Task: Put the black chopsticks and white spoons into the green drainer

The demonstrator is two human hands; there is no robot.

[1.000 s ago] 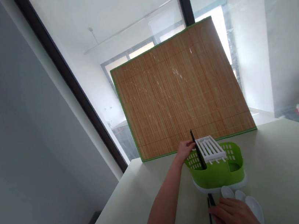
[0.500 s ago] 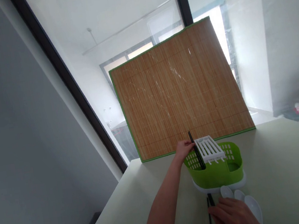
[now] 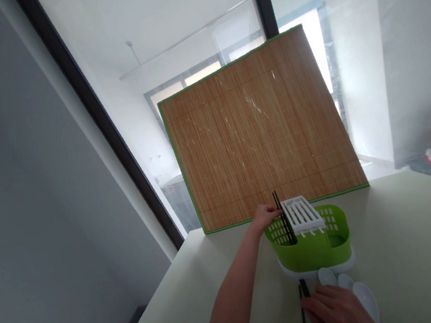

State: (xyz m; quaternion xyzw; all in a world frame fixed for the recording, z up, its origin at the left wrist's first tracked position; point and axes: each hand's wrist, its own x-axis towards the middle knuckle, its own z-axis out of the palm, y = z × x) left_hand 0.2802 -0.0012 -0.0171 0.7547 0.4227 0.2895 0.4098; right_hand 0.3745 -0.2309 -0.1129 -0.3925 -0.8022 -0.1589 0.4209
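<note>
Pale table [image 3: 402, 231] spans the lower view; at its far side a brown bamboo mat [image 3: 259, 128], edged in green, stands propped at a slant. Green basket [image 3: 312, 255] sits on the table in front of the mat: rounded ends, rows of rectangular holes in the back wall, a cut-out low in the front right, white base [image 3: 348, 264] beneath. White rack [image 3: 303, 216] lies across the basket's top, slotted lengthwise, small prongs at the near edge. Left hand [image 3: 265, 216] is at the basket's left end, grip pinched, thumb and fingers closed on leaning chopsticks [image 3: 289, 232]; these are black, slim, tilted left at the top, lower ends inside the basket. Right hand [image 3: 336, 307] is low over the table, grip closed around dark chopsticks [image 3: 304, 288], count unclear. Three white spoons [image 3: 365, 298] lie just beside it, partly covered; contact cannot be told. One loose chopstick [image 3: 303, 312], black, lies on the table just left of the right hand.
</note>
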